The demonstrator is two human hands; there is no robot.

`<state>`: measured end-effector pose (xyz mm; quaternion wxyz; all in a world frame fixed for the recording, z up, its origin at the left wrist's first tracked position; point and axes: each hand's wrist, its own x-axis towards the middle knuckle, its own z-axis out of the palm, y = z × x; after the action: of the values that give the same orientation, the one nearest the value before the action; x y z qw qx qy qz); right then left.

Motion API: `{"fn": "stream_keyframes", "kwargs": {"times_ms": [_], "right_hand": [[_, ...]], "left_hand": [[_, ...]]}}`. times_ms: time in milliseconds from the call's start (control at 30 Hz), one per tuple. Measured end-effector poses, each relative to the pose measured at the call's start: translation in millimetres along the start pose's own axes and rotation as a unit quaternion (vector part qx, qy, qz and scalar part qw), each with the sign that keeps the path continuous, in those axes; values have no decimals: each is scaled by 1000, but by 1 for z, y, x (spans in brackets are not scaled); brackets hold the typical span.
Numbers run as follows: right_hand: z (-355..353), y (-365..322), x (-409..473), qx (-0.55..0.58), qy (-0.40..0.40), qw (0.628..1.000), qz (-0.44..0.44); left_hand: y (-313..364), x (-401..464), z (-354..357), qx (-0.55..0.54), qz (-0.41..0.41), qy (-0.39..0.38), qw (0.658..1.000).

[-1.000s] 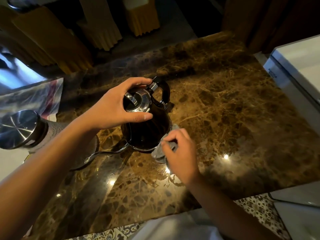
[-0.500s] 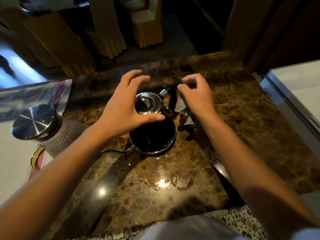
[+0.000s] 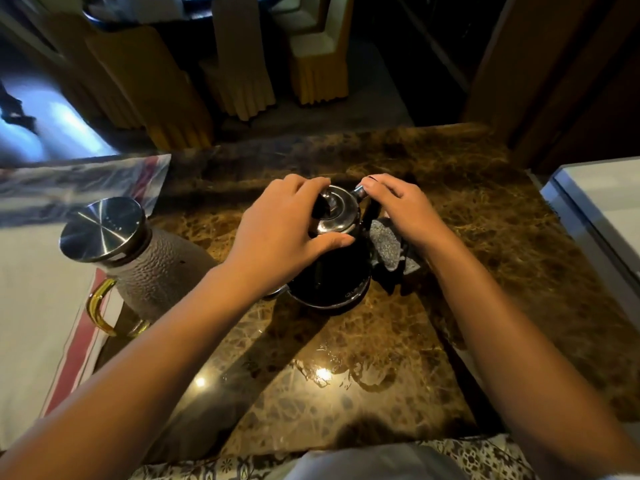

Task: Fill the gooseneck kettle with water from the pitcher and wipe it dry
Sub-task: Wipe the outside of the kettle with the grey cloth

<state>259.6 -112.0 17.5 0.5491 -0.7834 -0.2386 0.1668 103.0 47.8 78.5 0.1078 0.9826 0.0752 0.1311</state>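
Note:
A dark gooseneck kettle (image 3: 329, 278) with a shiny metal lid (image 3: 337, 211) stands on the brown marble counter (image 3: 467, 244). My left hand (image 3: 277, 233) wraps over the kettle's top and left side, fingers by the lid knob. My right hand (image 3: 401, 206) sits over the kettle's handle on its right side, holding a grey cloth (image 3: 388, 247) that hangs down beside the kettle. The textured glass pitcher (image 3: 156, 268), with a steel lid and amber handle, stands to the left. The kettle's spout is mostly hidden under my left arm.
A small puddle of water (image 3: 346, 375) glints on the counter in front of the kettle. A white, red-striped surface (image 3: 34, 323) lies under plastic at the left. A white appliance (image 3: 602, 216) borders the right edge. Yellow-covered chairs (image 3: 311, 64) stand beyond the counter.
My right hand went from low at the kettle's front with the cloth up to its handle side and now rests on the handle. The view tilted down and back.

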Motion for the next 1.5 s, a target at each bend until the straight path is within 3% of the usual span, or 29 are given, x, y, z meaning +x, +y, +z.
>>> {"fn": "stream_keyframes", "kwargs": {"times_ms": [133, 367, 667, 733, 900, 1033, 1233, 1300, 1400, 1500], "right_hand": [[-8, 6, 2, 5, 40, 999, -2], [-20, 12, -10, -55, 95, 994, 0], [-13, 2, -47, -211, 145, 966, 30], [-6, -1, -66, -205, 132, 970, 2], [45, -4, -112, -97, 51, 993, -35], [78, -5, -121, -42, 41, 998, -29], [74, -15, -120, -63, 13, 998, -22], [68, -21, -117, -59, -13, 998, 6], [51, -33, -109, 5, 10, 1000, 29], [28, -58, -99, 102, 75, 991, 33]], "left_hand": [[13, 11, 4, -6, 16, 18, 1000], [8, 21, 6, -3, 38, -31, 999], [-17, 21, -7, -52, 32, -89, 994], [-32, 21, -11, -66, 38, -97, 992], [-52, 18, -9, -226, 5, -73, 971], [-59, 18, -3, -250, 7, -41, 967], [-62, 18, -4, -256, 18, -48, 965], [-62, 17, -1, -259, 1, -29, 965], [-57, 9, -1, -245, -21, 100, 964], [-39, 0, -15, -249, 49, 181, 950]]}}
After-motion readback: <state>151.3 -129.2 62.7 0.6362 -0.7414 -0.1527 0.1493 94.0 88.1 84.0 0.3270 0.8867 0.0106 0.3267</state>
